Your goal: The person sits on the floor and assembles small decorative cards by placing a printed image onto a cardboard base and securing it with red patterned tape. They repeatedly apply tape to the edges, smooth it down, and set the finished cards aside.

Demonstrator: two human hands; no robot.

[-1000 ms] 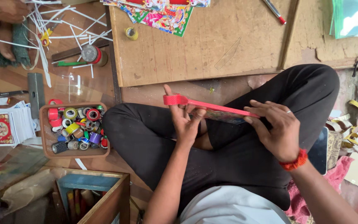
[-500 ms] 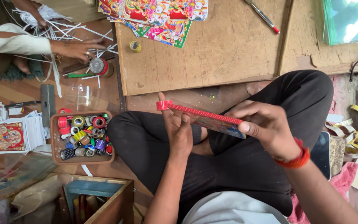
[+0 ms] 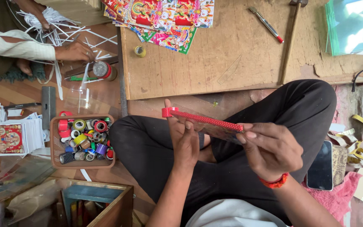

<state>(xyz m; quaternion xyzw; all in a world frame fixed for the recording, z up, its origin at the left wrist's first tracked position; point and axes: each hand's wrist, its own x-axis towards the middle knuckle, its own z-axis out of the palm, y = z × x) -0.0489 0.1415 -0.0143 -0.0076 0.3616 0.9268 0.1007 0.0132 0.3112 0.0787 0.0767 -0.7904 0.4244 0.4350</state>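
Head view, looking down on a seated person with crossed legs: the left hand [image 3: 184, 141] and the right hand [image 3: 269, 148] are holding a clear rectangular pane [image 3: 215, 128] edged with red dotted tape [image 3: 202, 120] above the lap. Compared with the frames of a second and half a second ago, the strip is lying more steeply, sloping down toward the right hand, and its free end is curling past the left thumb rather than jutting out flat; the pane is being turned slightly in the grip, which suggests the tape is being pressed along one edge. Fingers of the left hand are grasping the pane near the taped corner; fingers of the right hand are pinching its far end. A basket of tape rolls [image 3: 82, 141] is sitting on the floor just beside the left knee. Printed colour pictures [image 3: 164, 21], a pen [image 3: 266, 24] and a hammer [image 3: 290, 40] are lying on the wooden bench [image 3: 215, 67] ahead. Another person's hand [image 3: 72, 51] is working among white strips [image 3: 59, 29], nearer the bench than a second ago.
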